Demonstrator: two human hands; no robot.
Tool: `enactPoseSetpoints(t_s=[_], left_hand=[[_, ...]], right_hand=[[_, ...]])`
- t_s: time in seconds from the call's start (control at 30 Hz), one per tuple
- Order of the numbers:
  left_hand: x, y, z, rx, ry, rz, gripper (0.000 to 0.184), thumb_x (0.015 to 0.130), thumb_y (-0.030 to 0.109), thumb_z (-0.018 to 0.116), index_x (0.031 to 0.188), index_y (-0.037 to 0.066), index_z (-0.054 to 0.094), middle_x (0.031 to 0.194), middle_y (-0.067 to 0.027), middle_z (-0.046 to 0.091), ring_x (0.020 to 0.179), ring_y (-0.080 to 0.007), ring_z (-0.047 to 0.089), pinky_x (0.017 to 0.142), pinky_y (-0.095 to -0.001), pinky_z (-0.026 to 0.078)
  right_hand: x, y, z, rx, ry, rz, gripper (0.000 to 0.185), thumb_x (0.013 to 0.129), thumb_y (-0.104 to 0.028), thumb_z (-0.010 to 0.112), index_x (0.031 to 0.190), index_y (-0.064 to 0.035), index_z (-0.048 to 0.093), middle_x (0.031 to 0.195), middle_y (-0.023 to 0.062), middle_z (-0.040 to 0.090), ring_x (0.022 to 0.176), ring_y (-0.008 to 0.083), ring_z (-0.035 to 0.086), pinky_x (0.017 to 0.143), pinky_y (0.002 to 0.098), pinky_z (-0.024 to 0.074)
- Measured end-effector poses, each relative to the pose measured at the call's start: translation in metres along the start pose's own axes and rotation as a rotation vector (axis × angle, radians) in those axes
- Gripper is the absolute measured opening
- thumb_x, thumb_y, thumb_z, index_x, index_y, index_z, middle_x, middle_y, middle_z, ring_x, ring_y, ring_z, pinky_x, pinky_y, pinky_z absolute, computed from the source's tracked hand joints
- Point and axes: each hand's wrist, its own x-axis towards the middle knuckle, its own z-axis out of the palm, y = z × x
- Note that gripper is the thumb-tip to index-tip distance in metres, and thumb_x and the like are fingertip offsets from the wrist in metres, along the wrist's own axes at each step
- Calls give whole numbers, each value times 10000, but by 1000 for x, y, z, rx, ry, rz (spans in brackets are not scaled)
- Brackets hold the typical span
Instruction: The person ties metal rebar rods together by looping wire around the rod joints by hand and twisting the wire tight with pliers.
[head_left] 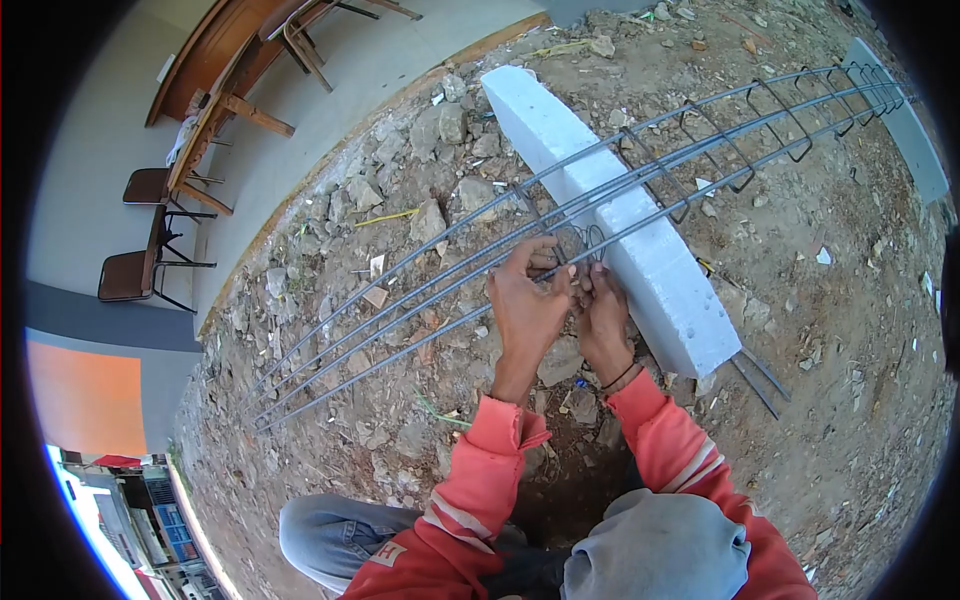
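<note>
A long steel rebar cage [735, 170] with bent stirrups lies diagonally across a white block [655, 245], its long bars reaching down to the left. My left hand [530, 305] is at the near bars beside the block, with thumb and fingers pinched together. Close to its right, my right hand [605, 325] is also closed, with its fingertips near the block's left side. Loops of thin tie wire [592, 240] rise from between the fingertips of both hands. Which wire ends each hand pinches is partly hidden by the fingers.
Rubble stones [430, 130] and broken chips cover the dirt ground. A second white block [905, 140] supports the cage's far end. Two bar ends [755, 385] stick out beneath the nearer block. Chairs [135, 275] and a wooden table [200, 140] stand on the tiled floor at upper left.
</note>
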Motion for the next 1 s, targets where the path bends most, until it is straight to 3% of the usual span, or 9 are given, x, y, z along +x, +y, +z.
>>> enactPoseSetpoints(t_s=[0.1,0.23,0.3,0.33,0.4,0.6,0.73,0.8,1.0], left_hand=[[-3,-2,4,-64,42,-4,348,741,2,800,1075,19,707,840,-111,725,759,-166,694,694,-297,537],[-4,0,1,-95,43,-57,326,743,14,809,1052,5,703,853,-110,728,808,-174,710,711,-292,544],[-3,-2,1,-85,41,-53,327,742,16,810,1051,8,704,857,-109,730,815,-174,712,717,-292,545],[-3,-2,1,-75,35,-42,327,740,18,811,1050,10,705,860,-109,732,821,-174,714,723,-292,545],[-3,-2,1,-84,42,-41,321,739,21,813,1041,13,705,861,-109,733,819,-174,715,728,-291,543],[-4,-1,0,-87,41,-58,298,738,31,817,1013,16,705,868,-120,738,808,-174,718,727,-293,536],[-4,-4,2,-103,69,-27,298,739,36,821,1014,4,710,869,-121,745,823,-182,727,739,-294,545],[-6,-9,4,-127,87,-30,283,740,42,823,998,-4,716,873,-124,747,829,-185,729,749,-297,548],[-9,-4,5,-112,136,8,215,751,68,820,918,-32,728,894,-141,753,837,-206,733,785,-311,550]], right_hand=[[-9,11,-45,-5,206,216,151,1036,-303,572,987,-164,604,751,-75,497,647,59,436,593,232,385],[-56,12,-102,-187,48,309,168,1050,-298,535,1011,-153,611,751,-70,511,629,59,460,547,242,380],[-90,-14,-96,-858,-59,278,150,1011,-247,581,1021,-103,620,778,-16,586,592,154,522,518,337,425],[-104,-30,-83,-867,-58,283,150,1011,-247,581,1021,-103,620,778,-16,586,592,154,522,518,337,425],[-130,-60,-50,-1731,-128,-345,211,936,-152,637,1097,-24,592,895,102,659,746,294,623,634,434,489],[-98,-76,18,-1653,-296,-918,625,841,-52,670,1403,30,410,1118,230,640,1149,409,582,918,483,475],[-31,-49,28,-1432,-208,-992,667,835,-43,659,1440,27,388,1053,216,666,1065,409,630,896,487,494],[-30,-50,37,-1153,-231,-593,621,858,-55,629,1429,36,403,946,223,680,942,398,672,809,481,515],[-38,-64,39,-1520,-112,-714,398,915,-72,602,1306,-6,576,813,271,662,773,434,672,663,486,509]])
